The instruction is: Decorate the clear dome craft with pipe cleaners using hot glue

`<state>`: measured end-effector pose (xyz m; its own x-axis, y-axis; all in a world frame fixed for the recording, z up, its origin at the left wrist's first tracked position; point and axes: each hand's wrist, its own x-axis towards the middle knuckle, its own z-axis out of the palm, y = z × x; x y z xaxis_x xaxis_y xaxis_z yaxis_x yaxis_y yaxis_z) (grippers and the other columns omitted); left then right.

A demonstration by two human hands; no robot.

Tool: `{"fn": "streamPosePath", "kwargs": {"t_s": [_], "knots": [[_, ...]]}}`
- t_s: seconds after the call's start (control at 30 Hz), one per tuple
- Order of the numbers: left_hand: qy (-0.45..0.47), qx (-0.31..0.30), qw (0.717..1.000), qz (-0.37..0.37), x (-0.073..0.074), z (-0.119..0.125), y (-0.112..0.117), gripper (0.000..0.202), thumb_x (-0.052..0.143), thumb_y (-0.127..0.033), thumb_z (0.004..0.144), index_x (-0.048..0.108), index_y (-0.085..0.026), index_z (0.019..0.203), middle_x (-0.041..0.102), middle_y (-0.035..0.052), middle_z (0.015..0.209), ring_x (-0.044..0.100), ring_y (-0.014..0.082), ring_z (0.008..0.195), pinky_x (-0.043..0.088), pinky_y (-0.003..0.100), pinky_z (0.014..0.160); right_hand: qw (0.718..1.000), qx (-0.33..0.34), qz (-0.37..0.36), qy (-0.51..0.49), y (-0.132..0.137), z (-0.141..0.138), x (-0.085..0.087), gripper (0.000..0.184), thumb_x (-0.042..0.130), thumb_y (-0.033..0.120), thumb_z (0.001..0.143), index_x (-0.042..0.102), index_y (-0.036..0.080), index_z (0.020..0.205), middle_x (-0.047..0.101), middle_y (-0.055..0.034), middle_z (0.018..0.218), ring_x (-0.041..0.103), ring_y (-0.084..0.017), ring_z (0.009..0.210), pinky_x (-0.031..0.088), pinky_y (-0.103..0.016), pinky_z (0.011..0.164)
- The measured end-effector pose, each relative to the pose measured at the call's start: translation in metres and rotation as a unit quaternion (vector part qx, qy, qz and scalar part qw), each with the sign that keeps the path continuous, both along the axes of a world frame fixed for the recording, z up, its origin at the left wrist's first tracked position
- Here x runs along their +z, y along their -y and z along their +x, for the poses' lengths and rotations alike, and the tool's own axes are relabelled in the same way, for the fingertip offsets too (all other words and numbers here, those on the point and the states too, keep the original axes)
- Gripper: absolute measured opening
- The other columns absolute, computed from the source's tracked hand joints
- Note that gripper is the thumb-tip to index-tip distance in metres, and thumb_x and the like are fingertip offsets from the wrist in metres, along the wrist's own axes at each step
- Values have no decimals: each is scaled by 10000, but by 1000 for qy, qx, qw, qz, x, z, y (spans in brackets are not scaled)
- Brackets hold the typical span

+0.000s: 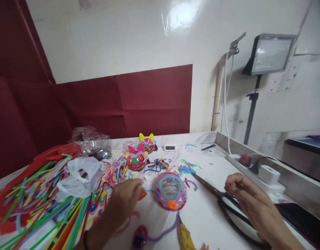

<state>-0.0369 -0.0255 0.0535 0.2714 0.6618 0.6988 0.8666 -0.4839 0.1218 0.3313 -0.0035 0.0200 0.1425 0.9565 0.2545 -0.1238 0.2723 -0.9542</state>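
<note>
Maroon paper [156,100] backs a white table [201,211] strewn with pipe cleaners [78,222].

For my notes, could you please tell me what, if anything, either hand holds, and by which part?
The right hand, near the scissors, shows nothing held. I cannot tell whether the blurred left hand, near an orange piece, holds anything.

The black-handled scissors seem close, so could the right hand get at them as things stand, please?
Probably yes: the right hand looks empty and close by the scissors, with no object seen between them.
</note>
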Motion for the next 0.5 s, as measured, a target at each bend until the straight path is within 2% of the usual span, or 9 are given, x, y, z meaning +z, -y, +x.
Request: {"fn": "streamPosePath", "kwargs": {"t_s": [0.07,0.1,0.17,0.27,0.37,0.5], "knots": [[15,143,988,-51,15,-31,-9,311,387,-351,920,677,-239,928,766,13,878,719,177,793,544,239,700,1000,3,6,-4,1,-1,1,235,761,412,674,618,252,772,506,13,701,447,-164,684,401,-239,578],[14,177,983,-56,21,-47,-14,343,367,-375,913,674,-225,949,762,27,868,716,190,764,541,251,673,1000,4,10,-5,1,-2,1,232,765,402,667,621,251,771,506,15,703,450,-162,686,402,-240,585],[-7,204,976,-73,29,-75,-24,356,367,-387,883,672,-207,920,750,64,919,709,217,802,536,282,716,1000,9,16,-6,1,-3,0,226,771,379,660,630,249,780,506,16,713,457,-162,692,404,-246,603],[-61,222,966,-113,28,-100,-33,314,454,-422,821,678,-204,853,719,103,915,680,264,870,518,328,776,999,15,29,4,0,-5,0,223,760,377,682,631,237,798,507,12,732,463,-164,696,396,-265,620],[-107,232,954,-155,18,-108,-38,270,491,-412,795,660,-206,746,683,108,828,658,267,783,504,335,726,999,16,36,27,0,-7,-1,247,719,425,742,619,230,854,506,8,739,461,-168,693,379,-287,630],[-135,248,939,-197,10,-113,-46,307,416,-336,849,654,-188,723,690,135,821,661,274,796,481,341,750,997,16,45,57,-2,-9,-4,262,657,475,804,603,229,876,490,15,726,443,-164,690,355,-293,641]]}}
